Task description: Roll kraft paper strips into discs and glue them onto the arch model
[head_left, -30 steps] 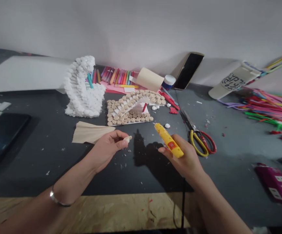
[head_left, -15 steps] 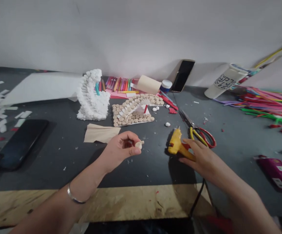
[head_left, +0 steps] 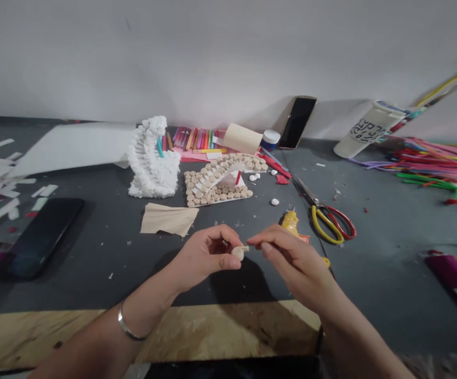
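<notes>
My left hand (head_left: 208,256) pinches a small beige rolled paper coil (head_left: 237,254) between thumb and fingers, its loose end sticking out to the right. Close by that end is my right hand (head_left: 291,255), with the index finger stretched forward, the thumb a little apart and nothing visible in it. Behind the right hand a yellow glue gun (head_left: 290,221) lies on the table, partly hidden. A wrinkled beige paper strip (head_left: 169,219) rests beyond my left hand. Farther back stands a small curved staircase model (head_left: 220,181) covered in similar coils.
Left of the model stands a white textured model (head_left: 149,163). Scissors (head_left: 326,221) lie to the right, near pipe cleaners (head_left: 437,163) and a leaning white cup (head_left: 366,131). A dark phone (head_left: 44,237) lies left; another phone (head_left: 298,122) leans against the wall.
My right hand has let go of the glue gun, now lying on the table, and has moved left to the coil's loose end. My left hand, still pinching the coil, has shifted slightly right.
</notes>
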{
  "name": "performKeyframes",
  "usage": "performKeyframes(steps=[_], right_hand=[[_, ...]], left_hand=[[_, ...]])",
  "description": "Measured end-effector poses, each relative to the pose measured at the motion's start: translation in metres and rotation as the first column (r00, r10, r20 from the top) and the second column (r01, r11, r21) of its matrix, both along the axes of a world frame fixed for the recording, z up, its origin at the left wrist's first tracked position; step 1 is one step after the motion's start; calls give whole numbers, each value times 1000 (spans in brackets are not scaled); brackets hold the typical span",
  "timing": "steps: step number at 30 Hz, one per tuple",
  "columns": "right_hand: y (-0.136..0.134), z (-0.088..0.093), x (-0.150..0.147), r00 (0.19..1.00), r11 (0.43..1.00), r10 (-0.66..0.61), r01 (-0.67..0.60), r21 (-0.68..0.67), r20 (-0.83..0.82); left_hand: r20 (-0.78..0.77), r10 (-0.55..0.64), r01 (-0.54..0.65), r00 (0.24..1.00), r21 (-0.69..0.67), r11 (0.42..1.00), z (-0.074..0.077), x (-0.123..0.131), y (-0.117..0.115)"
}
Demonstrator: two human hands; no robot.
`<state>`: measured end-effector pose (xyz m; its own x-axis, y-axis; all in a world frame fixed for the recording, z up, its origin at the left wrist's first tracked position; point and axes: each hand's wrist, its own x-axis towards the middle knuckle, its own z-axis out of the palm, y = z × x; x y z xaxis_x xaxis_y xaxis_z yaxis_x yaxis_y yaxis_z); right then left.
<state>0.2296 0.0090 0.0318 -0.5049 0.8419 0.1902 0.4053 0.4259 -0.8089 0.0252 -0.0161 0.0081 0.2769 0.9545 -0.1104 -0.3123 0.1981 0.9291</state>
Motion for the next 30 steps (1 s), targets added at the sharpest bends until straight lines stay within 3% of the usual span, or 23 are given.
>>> performKeyframes(steps=[11, 21, 30], right_hand=[[-3, 0, 0, 996, 995, 85, -84, 50, -23], [-6, 7, 4, 991, 927, 113, -133, 350, 77], [-7, 10, 2, 986, 903, 120, -157, 400, 116]], left_hand=[[48, -3, 6, 999, -50, 999, -4, 2, 2], [24, -9, 10, 1000, -65, 998, -2, 3, 1], [9, -11, 11, 1000, -82, 997, -3, 3, 1]])
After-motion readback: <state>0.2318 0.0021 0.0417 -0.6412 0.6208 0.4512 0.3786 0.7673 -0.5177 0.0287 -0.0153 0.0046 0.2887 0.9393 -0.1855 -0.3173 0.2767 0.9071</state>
